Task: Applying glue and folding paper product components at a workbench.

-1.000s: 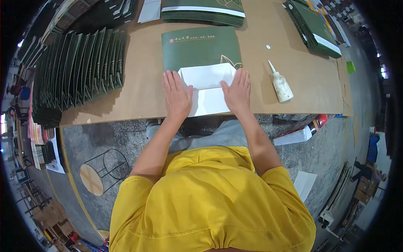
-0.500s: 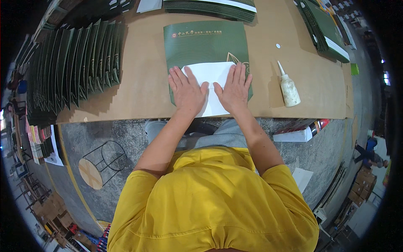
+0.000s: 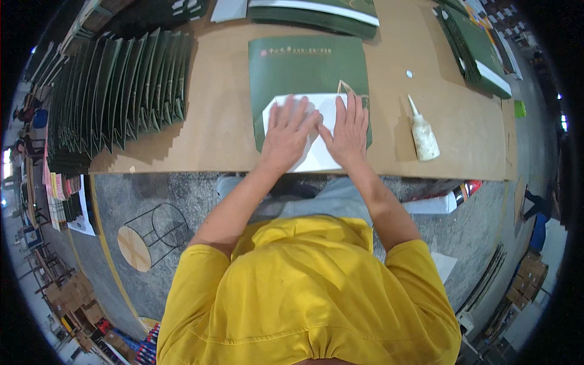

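Note:
A green paper bag [image 3: 307, 70] lies flat in front of me, its white folded bottom flap [image 3: 322, 155] turned up at the near end. My left hand [image 3: 289, 131] presses on the white flap, fingers stretched out and a little blurred. Beside it, my right hand [image 3: 347, 131] lies flat on the flap's right part, its fingers pointing away from me and its thumb close to the left fingertips. Neither hand grips anything. To the right stands apart a white glue bottle [image 3: 424, 140] with a pointed nozzle, lying on the brown table cover.
A row of standing green bags [image 3: 121, 91] fills the table's left side. Flat stacks of green bags lie at the back [image 3: 313, 18] and back right [image 3: 480, 58]. A small white spot [image 3: 409, 74] sits above the bottle. A round stool [image 3: 135, 248] lies tipped on the floor at left.
My left hand has slid to the right across the white flap, toward my right hand. The right hand stays on the flap. The whole view has shifted slightly.

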A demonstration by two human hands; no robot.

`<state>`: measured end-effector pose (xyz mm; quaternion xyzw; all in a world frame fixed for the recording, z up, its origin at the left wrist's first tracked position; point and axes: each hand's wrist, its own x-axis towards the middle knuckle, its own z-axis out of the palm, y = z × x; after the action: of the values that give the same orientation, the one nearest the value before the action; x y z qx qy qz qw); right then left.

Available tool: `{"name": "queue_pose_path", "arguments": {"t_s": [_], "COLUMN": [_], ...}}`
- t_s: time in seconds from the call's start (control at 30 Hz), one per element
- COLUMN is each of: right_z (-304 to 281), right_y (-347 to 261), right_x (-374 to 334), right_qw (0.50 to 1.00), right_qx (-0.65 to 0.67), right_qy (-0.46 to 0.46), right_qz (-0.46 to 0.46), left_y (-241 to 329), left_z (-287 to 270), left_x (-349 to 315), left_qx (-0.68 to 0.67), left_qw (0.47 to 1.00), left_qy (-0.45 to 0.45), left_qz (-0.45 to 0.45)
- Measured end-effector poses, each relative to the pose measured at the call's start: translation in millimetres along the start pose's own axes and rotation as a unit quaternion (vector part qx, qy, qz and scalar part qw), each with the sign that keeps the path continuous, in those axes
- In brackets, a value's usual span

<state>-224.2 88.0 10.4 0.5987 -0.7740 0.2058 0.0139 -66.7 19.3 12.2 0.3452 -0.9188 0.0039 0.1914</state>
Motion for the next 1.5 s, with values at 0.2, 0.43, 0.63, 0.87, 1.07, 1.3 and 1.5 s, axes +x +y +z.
{"name": "queue_pose_path", "arguments": {"t_s": [0.2,0.43,0.63,0.87,1.07,1.3,1.5], "right_z": [-11,-30,-28,-53,-56,-52,-51], "right_y": [13,3,19,56,66,65,60], "right_x": [-6,-31,-24,4,48,79,62], "right_qw": [0.979,0.964,0.968,0.973,0.964,0.934,0.943], "right_qx": [-0.038,-0.043,0.222,0.198,0.121,0.078,-0.016], "right_qy": [-0.079,-0.174,-0.100,-0.120,-0.235,-0.335,-0.290], "right_qz": [-0.183,-0.194,-0.067,0.004,-0.031,-0.100,-0.164], "left_y": [-9,-14,-47,-65,-85,-99,-97], "left_z": [-2,-24,-6,-33,-48,-36,-46], "left_x": [-11,-24,-28,-35,-3,29,36], "left_qx": [-0.098,-0.151,-0.621,-0.166,-0.193,-0.159,-0.147], "left_qw": [0.986,0.969,0.773,0.984,0.959,0.927,0.916], "left_qy": [-0.098,-0.155,-0.087,0.039,-0.165,-0.309,-0.369], "left_qz": [0.093,0.117,-0.094,-0.057,-0.126,-0.137,-0.056]}}
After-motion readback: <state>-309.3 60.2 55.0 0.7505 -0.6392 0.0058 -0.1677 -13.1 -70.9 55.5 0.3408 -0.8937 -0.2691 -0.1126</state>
